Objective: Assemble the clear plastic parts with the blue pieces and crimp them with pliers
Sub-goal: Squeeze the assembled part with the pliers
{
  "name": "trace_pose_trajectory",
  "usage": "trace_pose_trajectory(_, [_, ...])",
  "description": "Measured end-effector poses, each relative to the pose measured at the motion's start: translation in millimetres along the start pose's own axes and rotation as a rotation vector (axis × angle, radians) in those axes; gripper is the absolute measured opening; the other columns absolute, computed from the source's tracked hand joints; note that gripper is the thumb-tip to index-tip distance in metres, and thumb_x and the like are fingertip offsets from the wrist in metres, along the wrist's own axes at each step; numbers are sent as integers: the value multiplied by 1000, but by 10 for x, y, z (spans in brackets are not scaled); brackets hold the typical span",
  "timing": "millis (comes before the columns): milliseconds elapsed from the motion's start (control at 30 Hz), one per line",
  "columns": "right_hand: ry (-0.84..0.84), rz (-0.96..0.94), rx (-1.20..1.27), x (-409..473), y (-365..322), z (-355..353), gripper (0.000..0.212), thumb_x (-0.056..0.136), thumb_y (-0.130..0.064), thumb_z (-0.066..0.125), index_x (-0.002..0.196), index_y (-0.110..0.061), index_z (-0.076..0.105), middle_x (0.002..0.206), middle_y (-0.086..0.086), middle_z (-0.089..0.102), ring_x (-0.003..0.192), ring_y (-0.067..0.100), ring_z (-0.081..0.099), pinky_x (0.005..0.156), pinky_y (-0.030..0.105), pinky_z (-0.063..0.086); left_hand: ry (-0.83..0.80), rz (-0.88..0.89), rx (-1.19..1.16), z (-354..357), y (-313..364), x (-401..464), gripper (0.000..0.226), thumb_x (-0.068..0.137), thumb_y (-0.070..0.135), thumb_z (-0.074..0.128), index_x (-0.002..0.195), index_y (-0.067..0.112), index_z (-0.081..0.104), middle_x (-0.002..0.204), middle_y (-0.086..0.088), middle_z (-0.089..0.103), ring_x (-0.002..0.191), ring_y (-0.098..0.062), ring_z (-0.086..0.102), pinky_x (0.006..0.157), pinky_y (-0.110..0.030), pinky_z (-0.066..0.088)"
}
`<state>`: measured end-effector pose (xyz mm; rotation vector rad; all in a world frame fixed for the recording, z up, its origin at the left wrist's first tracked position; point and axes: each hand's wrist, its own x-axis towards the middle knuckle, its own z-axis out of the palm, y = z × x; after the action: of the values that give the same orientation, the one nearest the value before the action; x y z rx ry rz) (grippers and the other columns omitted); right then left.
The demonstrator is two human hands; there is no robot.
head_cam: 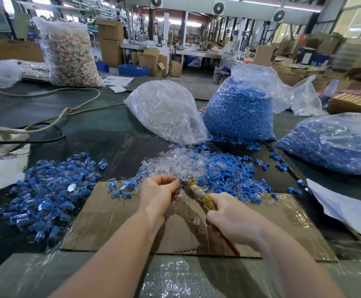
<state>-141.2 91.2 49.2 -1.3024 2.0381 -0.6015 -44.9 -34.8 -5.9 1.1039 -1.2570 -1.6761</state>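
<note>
Bare cardboard (115, 214) lies open between heaped assembled parts (46, 190) and loose blue pieces (229, 175).

Left hand (160, 190) curled, fingertips pinched together, right hand (229, 218) fisted, both forearms bare, reaching forward

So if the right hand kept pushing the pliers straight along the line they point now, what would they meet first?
The right hand aims the pliers up-left at the left hand. Their nose already sits at the small piece those fingertips pinch, so that piece and the fingers come first; depth is unclear.

Head-worn view — forward and down, close over the worktable (102, 125).
</note>
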Motion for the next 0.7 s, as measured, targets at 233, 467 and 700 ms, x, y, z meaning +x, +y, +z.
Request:
trace_pose_trajectory(233, [21,-10,4,-21,-17,29,32,91,-3,43,66,-23,42,60,-7,43,32,-2,35,36,10,26,19,22,-6,13,7,17,8,82,-1,65,82,7,65,64,-4,63,52,-8,56,51,-19,50])
trace_pose_trajectory(467, [214,37,128,117,152,44,21,86,-8,51,106,-14,56,75,-11,52,57,1,43,50,13,34,220,245,301,-272,9,122,12,84,6,66,75,15,64,75,-4,66,63,-12,58,61,-24,48])
trace_pose_trajectory(700, [536,241,-420,263,452,42,61,91,-35,53,145,-25,27,132,7,44,123,26,38,104,42,35,408,478,870,-738,-45,248,18,89,8,59,103,9,70,99,-5,60,88,-15,48,75,-25,37])
